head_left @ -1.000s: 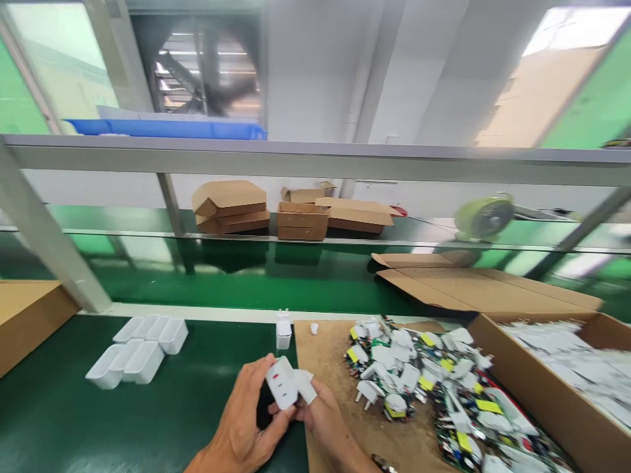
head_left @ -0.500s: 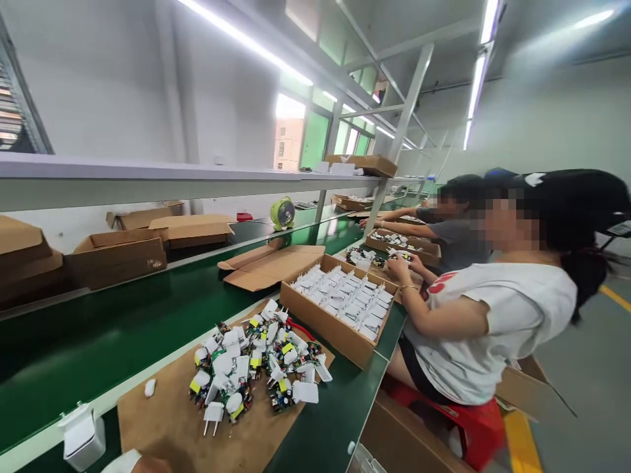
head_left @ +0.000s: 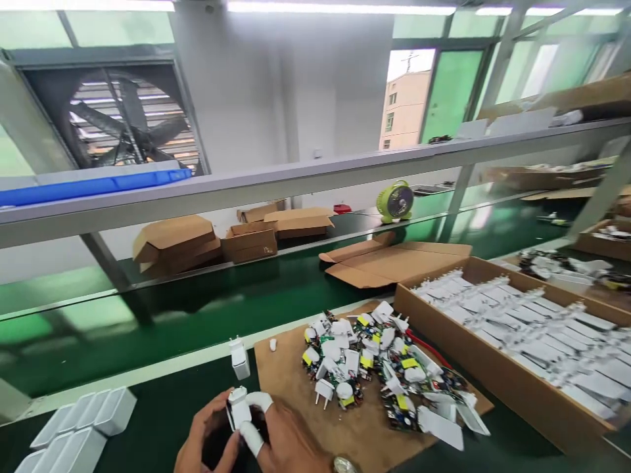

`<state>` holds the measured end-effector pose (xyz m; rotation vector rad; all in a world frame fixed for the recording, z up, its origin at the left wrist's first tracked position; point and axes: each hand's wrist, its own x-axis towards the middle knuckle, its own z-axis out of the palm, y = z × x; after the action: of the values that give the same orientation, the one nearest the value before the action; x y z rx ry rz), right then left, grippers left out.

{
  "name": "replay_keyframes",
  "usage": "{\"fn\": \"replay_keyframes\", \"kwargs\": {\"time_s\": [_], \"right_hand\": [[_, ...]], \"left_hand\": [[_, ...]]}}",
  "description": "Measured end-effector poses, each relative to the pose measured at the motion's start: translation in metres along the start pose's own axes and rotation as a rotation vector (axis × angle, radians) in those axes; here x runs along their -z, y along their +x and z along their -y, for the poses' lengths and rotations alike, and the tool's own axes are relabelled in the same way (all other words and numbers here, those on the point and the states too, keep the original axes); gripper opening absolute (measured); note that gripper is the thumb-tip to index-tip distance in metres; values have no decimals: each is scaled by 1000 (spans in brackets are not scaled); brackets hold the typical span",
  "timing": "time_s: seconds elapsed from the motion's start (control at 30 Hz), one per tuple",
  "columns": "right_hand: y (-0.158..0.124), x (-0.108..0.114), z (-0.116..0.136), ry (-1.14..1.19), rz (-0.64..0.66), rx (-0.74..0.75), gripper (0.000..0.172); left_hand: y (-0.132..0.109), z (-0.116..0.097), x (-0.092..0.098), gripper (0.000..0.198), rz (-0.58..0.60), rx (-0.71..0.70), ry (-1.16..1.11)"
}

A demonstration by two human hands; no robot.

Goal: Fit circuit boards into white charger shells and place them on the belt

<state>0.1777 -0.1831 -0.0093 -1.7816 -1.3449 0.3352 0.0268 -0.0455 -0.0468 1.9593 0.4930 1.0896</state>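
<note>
Near the bottom centre, my left hand (head_left: pixel 204 437) and my right hand (head_left: pixel 290 437) are closed around a small white charger housing (head_left: pixel 240 408). White coverings sit on the thumb and a finger of my right hand, and they press against the housing. Just beyond my hands, another white charger housing (head_left: pixel 240 361) stands upright on the green bench. To the right of my hands lies a heap of charger circuit boards (head_left: pixel 365 358) with white plug parts and yellow-wrapped pieces, spread over a brown cardboard sheet (head_left: pixel 283 387).
Several white cases (head_left: pixel 83 427) stand in rows at lower left. A carton (head_left: pixel 444 335) holds rows of white plug parts at right. A flattened carton (head_left: pixel 399 263), a green fan (head_left: pixel 395 202) and brown boxes (head_left: pixel 249 242) lie farther back. A shelf (head_left: pixel 296 174) crosses above.
The view has swung left, and the co-workers at right are out of sight. Both my hands with the charger housing now show; earlier only part of a hand appeared at the bottom edge.
</note>
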Motion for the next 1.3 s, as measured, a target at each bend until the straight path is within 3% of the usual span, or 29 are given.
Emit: {"fn": "replay_keyframes", "kwargs": {"time_s": [0.1,0.27,0.53,0.8,0.9,1.03,1.2,1.3], "right_hand": [[0,2,2,110,-9,88,34],[4,2,-1,182,-45,238,44],[4,-9,-18,41,-78,207,33],[9,12,-2,113,-3,201,24],[9,13,-2,148,12,119,30],[6,8,-8,66,-4,1,34],[1,5,-12,-113,-35,91,34],[-1,6,-13,-154,-127,187,40]], "left_hand": [[4,-4,-5,32,65,-123,64],[7,-1,2,33,158,-262,142],[12,-6,10,23,273,-264,258],[23,-15,19,24,375,-317,191],[22,-7,18,20,347,-291,165],[40,14,24,14,255,-92,182],[84,43,24,19,208,38,114],[89,48,9,29,223,34,73]]}}
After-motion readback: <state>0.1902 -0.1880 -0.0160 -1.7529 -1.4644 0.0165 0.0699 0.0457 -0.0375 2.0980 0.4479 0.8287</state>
